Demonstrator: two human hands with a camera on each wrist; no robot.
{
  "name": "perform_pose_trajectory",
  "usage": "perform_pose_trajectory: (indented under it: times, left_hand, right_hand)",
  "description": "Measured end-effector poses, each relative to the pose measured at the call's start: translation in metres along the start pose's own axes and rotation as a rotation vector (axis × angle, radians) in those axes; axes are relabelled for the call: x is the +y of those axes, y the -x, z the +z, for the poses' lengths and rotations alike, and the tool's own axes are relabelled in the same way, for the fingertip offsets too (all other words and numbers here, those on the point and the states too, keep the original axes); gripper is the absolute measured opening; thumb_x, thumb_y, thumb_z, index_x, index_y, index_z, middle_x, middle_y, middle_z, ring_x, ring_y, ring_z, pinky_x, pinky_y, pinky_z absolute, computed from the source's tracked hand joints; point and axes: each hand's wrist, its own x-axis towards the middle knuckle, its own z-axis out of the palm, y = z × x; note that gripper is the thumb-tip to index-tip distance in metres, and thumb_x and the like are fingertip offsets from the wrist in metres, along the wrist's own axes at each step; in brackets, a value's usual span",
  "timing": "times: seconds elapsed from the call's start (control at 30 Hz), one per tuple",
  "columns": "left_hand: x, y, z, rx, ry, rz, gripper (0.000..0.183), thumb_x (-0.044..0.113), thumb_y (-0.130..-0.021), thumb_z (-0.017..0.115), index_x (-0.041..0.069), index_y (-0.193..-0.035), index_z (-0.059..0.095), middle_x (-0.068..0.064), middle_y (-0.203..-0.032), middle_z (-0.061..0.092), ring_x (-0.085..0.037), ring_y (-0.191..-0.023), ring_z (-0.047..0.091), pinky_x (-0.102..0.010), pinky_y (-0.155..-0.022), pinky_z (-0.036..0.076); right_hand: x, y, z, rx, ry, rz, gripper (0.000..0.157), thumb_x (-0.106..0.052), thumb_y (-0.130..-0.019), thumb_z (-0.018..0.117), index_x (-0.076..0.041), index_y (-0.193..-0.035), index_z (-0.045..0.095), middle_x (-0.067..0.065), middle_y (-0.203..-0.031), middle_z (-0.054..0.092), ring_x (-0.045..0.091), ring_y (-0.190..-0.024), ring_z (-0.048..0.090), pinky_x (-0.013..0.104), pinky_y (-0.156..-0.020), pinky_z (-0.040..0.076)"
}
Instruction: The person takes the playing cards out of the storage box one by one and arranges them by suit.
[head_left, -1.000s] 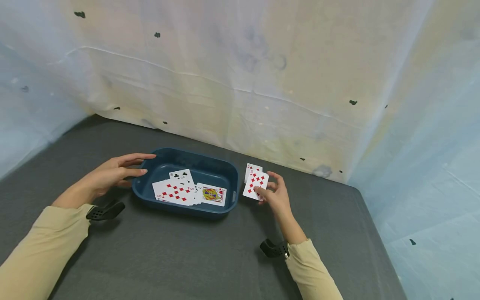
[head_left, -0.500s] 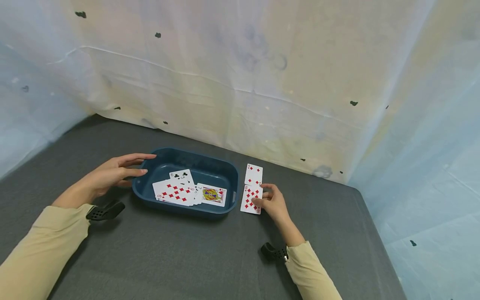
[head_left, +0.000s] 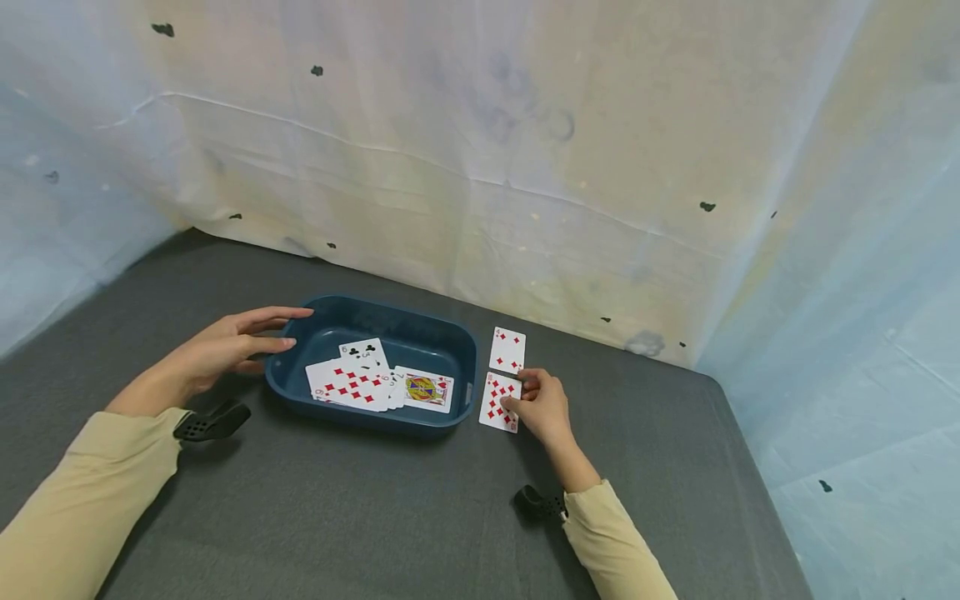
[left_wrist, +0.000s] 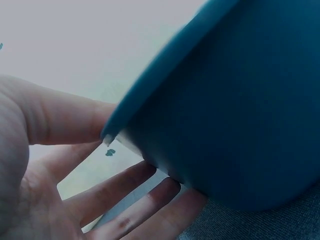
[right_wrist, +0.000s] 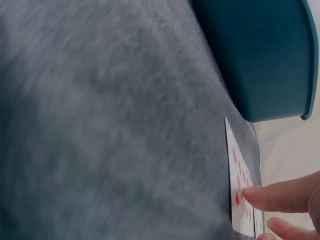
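In the head view, my left hand is at the left end of a dark blue plastic tub, thumb and index finger over its rim. The left wrist view shows the other fingers against the outer wall. Several playing cards lie face up in the tub, a jack on the right. To the right of the tub, my right hand holds a diamonds playing card flat on the table, thumb on its face and fingertips at its right edge. Just beyond lies another diamonds card.
A dark grey cloth covers the table. Pale, stained sheeting hangs behind it and along both sides. Each wrist wears a black strap below a beige sleeve.
My right hand has brought its diamonds card down from over the other card toward me, laying it flat just in front of it. My left hand and the tub have stayed put.
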Motion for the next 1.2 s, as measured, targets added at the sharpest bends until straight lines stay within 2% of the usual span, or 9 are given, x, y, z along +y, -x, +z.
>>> perform_pose_trajectory:
  times: [0.27,0.43,0.6,0.67,0.8,0.9,1.2]
  left_hand:
    - [-0.001,-0.001,-0.001,-0.002,-0.001,-0.003,0.066,0.031,-0.096,0.058,0.012,-0.151,0.026,-0.023,-0.158,0.012,-0.051,-0.136,0.027,-0.074,-0.096,0.031]
    - [-0.001,0.000,-0.002,0.004,0.000,-0.006,0.067,0.032,-0.096,0.059,0.013,-0.151,0.026,-0.023,-0.158,0.014,-0.050,-0.136,0.029,-0.073,-0.097,0.033]
    - [0.000,0.000,0.000,0.008,0.006,-0.004,0.066,0.032,-0.096,0.059,0.013,-0.151,0.028,-0.023,-0.158,0.015,-0.049,-0.135,0.030,-0.072,-0.098,0.034]
    - [0.000,0.000,0.000,0.007,0.010,-0.001,0.065,0.032,-0.096,0.058,0.013,-0.151,0.028,-0.023,-0.158,0.014,-0.049,-0.137,0.026,-0.071,-0.098,0.033]
    - [0.000,0.000,0.001,0.006,0.013,0.011,0.064,0.031,-0.096,0.058,0.013,-0.150,0.030,-0.023,-0.158,0.014,-0.049,-0.139,0.023,-0.071,-0.098,0.034]
    - [0.000,0.000,0.002,0.007,0.015,0.017,0.064,0.031,-0.096,0.058,0.013,-0.150,0.030,-0.022,-0.158,0.015,-0.048,-0.137,0.028,-0.070,-0.099,0.034]
    - [0.000,0.002,0.001,0.011,0.016,0.011,0.066,0.033,-0.095,0.059,0.013,-0.151,0.029,-0.022,-0.158,0.015,-0.049,-0.136,0.029,-0.071,-0.099,0.033]
  right_hand:
    - [-0.015,-0.003,0.001,0.032,-0.071,-0.017,0.036,-0.007,-0.076,0.076,0.000,-0.110,0.066,0.015,-0.097,0.062,0.024,-0.086,0.058,0.031,-0.073,0.047]
    - [-0.037,-0.005,0.002,0.047,-0.198,0.003,0.034,-0.011,-0.080,0.075,-0.001,-0.112,0.065,0.015,-0.097,0.063,0.024,-0.090,0.060,0.026,-0.071,0.051]
    - [-0.062,-0.006,0.007,0.057,-0.322,-0.046,0.033,-0.010,-0.082,0.073,-0.001,-0.113,0.065,0.019,-0.104,0.064,0.025,-0.092,0.061,0.032,-0.081,0.053]
    - [-0.072,-0.006,0.011,0.051,-0.356,-0.057,0.032,-0.010,-0.083,0.073,-0.002,-0.113,0.065,0.018,-0.107,0.064,0.024,-0.092,0.060,0.033,-0.084,0.052]
    - [-0.091,-0.006,0.019,0.018,-0.396,-0.070,0.031,-0.010,-0.082,0.074,-0.004,-0.111,0.066,0.018,-0.107,0.064,0.022,-0.090,0.059,0.032,-0.084,0.051]
    - [-0.103,-0.004,0.028,-0.028,-0.406,-0.086,0.031,-0.011,-0.083,0.074,-0.003,-0.112,0.066,0.018,-0.106,0.064,0.020,-0.089,0.058,0.030,-0.084,0.052]
    - [-0.126,0.003,0.057,-0.162,-0.374,-0.148,0.033,-0.013,-0.083,0.073,-0.002,-0.114,0.065,0.019,-0.109,0.064,0.018,-0.089,0.059,0.029,-0.085,0.051]
